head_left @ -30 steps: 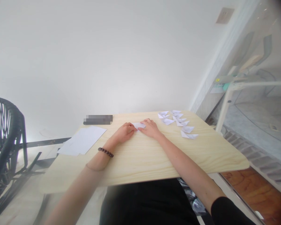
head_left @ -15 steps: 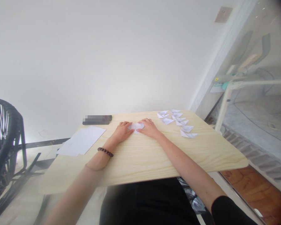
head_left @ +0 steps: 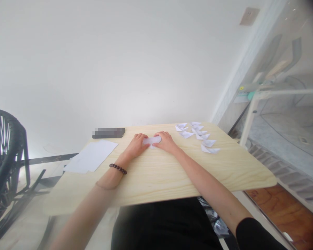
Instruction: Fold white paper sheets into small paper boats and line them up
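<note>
A small piece of folded white paper point(head_left: 151, 140) is held between my two hands near the back middle of the table. My left hand point(head_left: 137, 145) grips its left end, thumb along the near edge and fingers behind. On the right end, my right hand point(head_left: 166, 141) pinches it the same way. Several folded paper boats point(head_left: 197, 132) stand in a loose cluster to the right of my right hand. Flat sheets of white paper point(head_left: 92, 155) lie to the left of my left hand.
The pale wooden table point(head_left: 156, 177) stands against a white wall. A dark, pixelated object point(head_left: 108, 133) rests at its back left corner. To the left is a dark woven chair point(head_left: 9, 146). A white metal frame point(head_left: 250, 118) rises beyond the right edge.
The folded paper has tilted up slightly between my fingers, and its near face looks more shaded. My hands have barely shifted; everything else stays put.
</note>
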Demonstrator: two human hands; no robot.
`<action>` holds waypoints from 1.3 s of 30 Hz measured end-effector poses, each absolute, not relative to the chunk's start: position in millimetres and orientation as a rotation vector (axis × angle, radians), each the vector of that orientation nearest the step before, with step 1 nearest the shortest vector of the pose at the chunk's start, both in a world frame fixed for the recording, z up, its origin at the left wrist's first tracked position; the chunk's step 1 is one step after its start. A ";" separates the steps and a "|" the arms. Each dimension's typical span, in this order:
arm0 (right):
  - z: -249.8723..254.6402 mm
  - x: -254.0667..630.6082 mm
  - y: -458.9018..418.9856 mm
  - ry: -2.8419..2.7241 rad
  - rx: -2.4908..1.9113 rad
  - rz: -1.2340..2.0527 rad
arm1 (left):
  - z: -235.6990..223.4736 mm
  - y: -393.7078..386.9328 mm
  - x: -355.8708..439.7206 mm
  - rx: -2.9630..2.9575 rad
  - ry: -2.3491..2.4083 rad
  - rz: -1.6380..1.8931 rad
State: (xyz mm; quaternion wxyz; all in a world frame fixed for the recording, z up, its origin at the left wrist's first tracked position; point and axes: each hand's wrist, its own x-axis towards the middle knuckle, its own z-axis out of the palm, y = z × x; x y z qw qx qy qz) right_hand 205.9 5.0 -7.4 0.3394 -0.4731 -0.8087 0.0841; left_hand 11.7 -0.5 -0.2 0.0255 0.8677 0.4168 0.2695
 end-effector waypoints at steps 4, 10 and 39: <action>-9.2 206.2 6.3 -2.088 -1.198 0.258 | 0.3 -0.3 12.0 2.659 1.290 0.807; -11.2 207.4 9.6 -2.119 -1.143 0.278 | 0.0 -0.8 11.3 2.684 1.306 0.757; -6.6 206.4 5.8 -2.166 -1.128 0.216 | 10.1 -6.6 15.9 2.841 1.286 0.609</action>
